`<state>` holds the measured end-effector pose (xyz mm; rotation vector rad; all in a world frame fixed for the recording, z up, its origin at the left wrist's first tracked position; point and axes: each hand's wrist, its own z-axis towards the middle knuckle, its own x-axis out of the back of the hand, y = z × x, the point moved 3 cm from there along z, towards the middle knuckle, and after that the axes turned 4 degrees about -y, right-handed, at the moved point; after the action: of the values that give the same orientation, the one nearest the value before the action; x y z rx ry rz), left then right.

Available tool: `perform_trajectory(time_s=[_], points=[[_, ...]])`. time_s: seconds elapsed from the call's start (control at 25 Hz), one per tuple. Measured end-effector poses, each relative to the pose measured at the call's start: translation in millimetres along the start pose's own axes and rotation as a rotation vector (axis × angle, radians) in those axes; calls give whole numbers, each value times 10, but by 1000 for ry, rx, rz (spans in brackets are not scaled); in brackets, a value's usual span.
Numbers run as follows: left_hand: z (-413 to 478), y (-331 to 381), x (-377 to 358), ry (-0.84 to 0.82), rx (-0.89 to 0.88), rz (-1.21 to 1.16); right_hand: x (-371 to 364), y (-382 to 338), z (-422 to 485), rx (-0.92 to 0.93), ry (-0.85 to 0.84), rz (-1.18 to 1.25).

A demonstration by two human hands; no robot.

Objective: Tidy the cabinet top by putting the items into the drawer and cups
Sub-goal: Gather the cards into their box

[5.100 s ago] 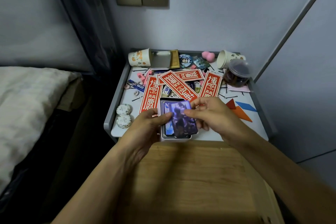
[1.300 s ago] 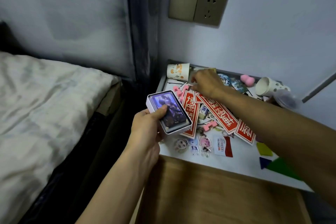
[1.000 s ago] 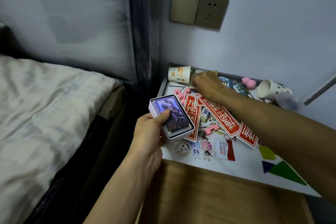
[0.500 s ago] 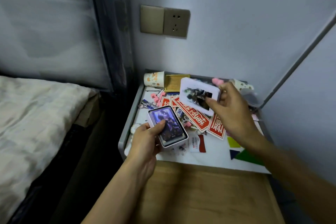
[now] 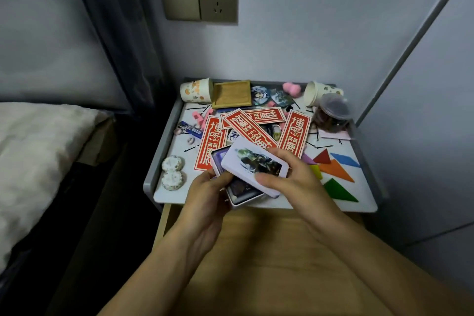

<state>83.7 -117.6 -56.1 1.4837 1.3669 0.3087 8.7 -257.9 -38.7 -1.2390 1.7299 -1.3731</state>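
My left hand (image 5: 205, 188) holds a white tin box (image 5: 243, 194) filled with dark picture cards, above the cabinet top's front edge. My right hand (image 5: 289, 182) grips the tin's white lid (image 5: 252, 167), printed with a dark picture, tilted over the box and partly covering it. Behind them lie several red paper strips (image 5: 293, 133) with white characters. A paper cup (image 5: 196, 90) lies on its side at the back left, and a second paper cup (image 5: 319, 91) lies tipped at the back right.
On the grey-rimmed cabinet top (image 5: 159, 161) are a wooden tray (image 5: 232, 93), round badges (image 5: 260, 95), a pink sponge (image 5: 292, 88), a lidded plastic jar (image 5: 332, 113), coloured tangram pieces (image 5: 333, 169), two round cakes (image 5: 173, 170), hairpins and pink clips. A bed (image 5: 38, 151) stands left.
My right hand picked the lid up from the back of the cabinet top and brought it forward over the box in my left hand. The view swung back to the right.
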Motion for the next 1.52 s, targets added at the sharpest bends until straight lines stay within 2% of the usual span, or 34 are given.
perform_trajectory(time_s=[0.12, 0.24, 0.44, 0.8, 1.08, 1.28, 1.32, 1.36, 1.48, 1.52], points=[[17, -13, 2, -35, 13, 0, -10, -42, 3, 61, -3, -424], [22, -27, 24, -12, 12, -6, -31, -100, -35, 123, 29, -633], [-19, -34, -30, -89, 1, -38, -55, -67, -38, 116, 76, -473], [-26, -150, -96, -95, 28, -76, -188, -125, -124, 201, 228, -918], [-60, -183, -125, -137, -7, -42, -239, -113, -147, 208, 247, -1034], [-124, -153, -122, -70, -65, -25, -310, -74, -175, 229, 177, -1113], [-128, -135, -115, -61, -68, -30, -299, -67, -160, 230, 141, -1077], [-129, -115, -107, -52, -73, -41, -265, -56, -135, 215, 90, -936], [-115, -34, -97, -49, -114, -118, -154, -18, -80, 51, -95, -176], [-112, -13, -91, -55, -130, -124, -136, 4, -74, -13, -127, -41]])
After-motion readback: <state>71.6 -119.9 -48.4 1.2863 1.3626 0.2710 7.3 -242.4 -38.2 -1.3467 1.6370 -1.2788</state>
